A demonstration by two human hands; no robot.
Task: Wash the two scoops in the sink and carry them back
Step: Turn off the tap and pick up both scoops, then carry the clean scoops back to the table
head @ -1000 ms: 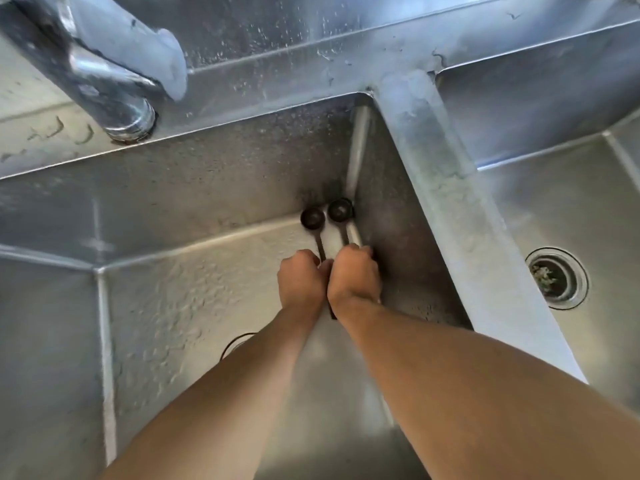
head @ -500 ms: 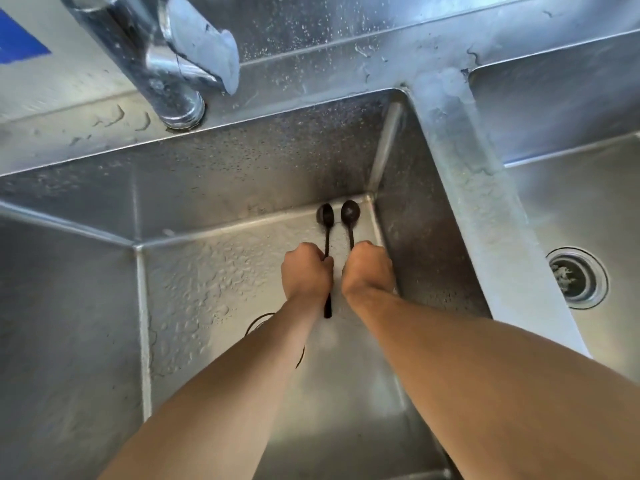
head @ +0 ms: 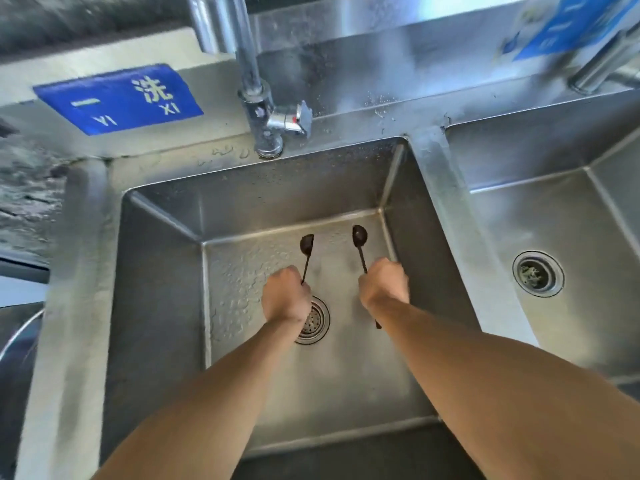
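Note:
Two dark long-handled scoops are held over the left steel sink basin (head: pixel 162 271). My left hand (head: pixel 285 299) is closed round the handle of the left scoop (head: pixel 306 245), whose bowl points away from me. My right hand (head: pixel 382 284) grips the right scoop (head: pixel 359 235), and the end of its handle sticks out below my wrist. The scoops are a hand's width apart, above the basin floor. The faucet (head: pixel 265 109) stands at the back rim, and no water runs from it.
A round drain strainer (head: pixel 317 323) sits in the basin floor, partly under my left hand. A second basin with its own drain (head: pixel 538 273) lies to the right, behind a steel divider (head: pixel 450 209). A blue sign (head: pixel 117 98) is on the back ledge.
My hands have drawn apart, so the scoops no longer sit side by side. The view has pulled back and up, and now takes in the whole basin, the drain and the faucet.

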